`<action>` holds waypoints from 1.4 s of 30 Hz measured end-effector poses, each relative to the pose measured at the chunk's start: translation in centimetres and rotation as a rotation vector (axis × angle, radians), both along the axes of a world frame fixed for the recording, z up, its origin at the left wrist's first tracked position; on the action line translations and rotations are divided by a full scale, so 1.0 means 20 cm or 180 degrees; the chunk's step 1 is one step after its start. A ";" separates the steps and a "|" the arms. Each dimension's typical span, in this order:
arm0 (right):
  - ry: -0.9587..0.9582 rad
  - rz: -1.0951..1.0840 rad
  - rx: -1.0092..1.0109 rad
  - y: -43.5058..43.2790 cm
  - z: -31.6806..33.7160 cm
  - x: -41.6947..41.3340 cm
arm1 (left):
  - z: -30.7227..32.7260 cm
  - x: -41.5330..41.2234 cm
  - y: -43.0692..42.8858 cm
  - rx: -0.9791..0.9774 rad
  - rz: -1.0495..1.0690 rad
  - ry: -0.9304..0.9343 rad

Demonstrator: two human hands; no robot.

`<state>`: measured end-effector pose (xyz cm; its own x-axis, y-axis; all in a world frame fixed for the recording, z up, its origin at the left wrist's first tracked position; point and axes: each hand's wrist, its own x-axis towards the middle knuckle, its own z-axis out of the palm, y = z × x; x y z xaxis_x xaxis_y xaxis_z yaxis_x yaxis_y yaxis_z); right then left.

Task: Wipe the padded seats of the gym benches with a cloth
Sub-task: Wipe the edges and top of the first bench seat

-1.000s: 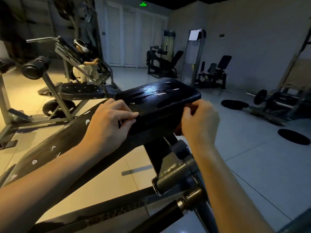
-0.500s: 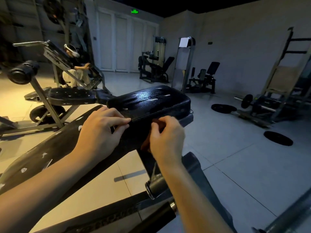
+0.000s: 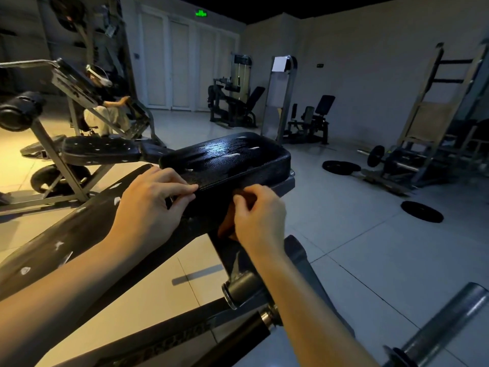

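At seat edge: left hand flat, right hand grips cloth.

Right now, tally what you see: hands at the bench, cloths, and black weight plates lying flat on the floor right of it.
Hands: 2 (left hand, right hand)
Cloth: 1
Flat weight plates: 2 (nearer plate, farther plate)
Total: 5

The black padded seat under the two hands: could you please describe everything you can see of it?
The black padded rectangular seat has rounded corners and a glossy, pebbled, vinyl-like cover with pale scuffs on top. It lies roughly level on a grey metal frame. The left hand rests its fingers on the near edge; the right hand holds a brown-orange cloth against the near side face.
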<state>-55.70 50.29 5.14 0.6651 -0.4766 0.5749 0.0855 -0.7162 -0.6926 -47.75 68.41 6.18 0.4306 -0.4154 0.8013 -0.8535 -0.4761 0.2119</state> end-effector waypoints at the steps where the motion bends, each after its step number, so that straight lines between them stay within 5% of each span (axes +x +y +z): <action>1: -0.0071 -0.0077 0.0111 -0.04 0.03 0.00 | 0.00 0.00 0.00 -0.0001 -0.0010 0.0008; 6: -0.0481 -0.0845 0.0776 -0.31 0.19 0.07 | 0.00 0.01 0.00 -0.0122 -0.0045 0.0044; 11: 0.0140 -0.0001 0.0121 0.01 -0.03 0.01 | -0.01 0.01 0.01 -0.0105 -0.0105 0.0065; 16: -0.0248 -0.0907 0.0701 -0.32 0.21 0.04 | -0.01 0.01 0.01 -0.0117 -0.0100 0.0074; 21: -0.0031 -0.0253 0.0031 -0.06 0.05 0.00 | -0.01 0.01 0.01 -0.0099 -0.0131 0.0052; 27: -0.0355 -0.1009 0.0627 -0.29 0.18 0.05 | -0.02 0.01 0.02 -0.0092 -0.0148 0.0120; 32: 0.0042 -0.0150 -0.0675 0.04 -0.03 0.01 | 0.00 0.01 0.03 0.0000 -0.0253 0.0146; 38: -0.0233 -0.1250 0.0039 -0.24 0.17 0.06 | 0.00 0.01 0.04 -0.0026 -0.0248 0.0180; 42: -0.0293 -0.0068 -0.0606 0.15 -0.01 0.02 | 0.00 0.01 0.03 -0.0020 -0.0215 0.0180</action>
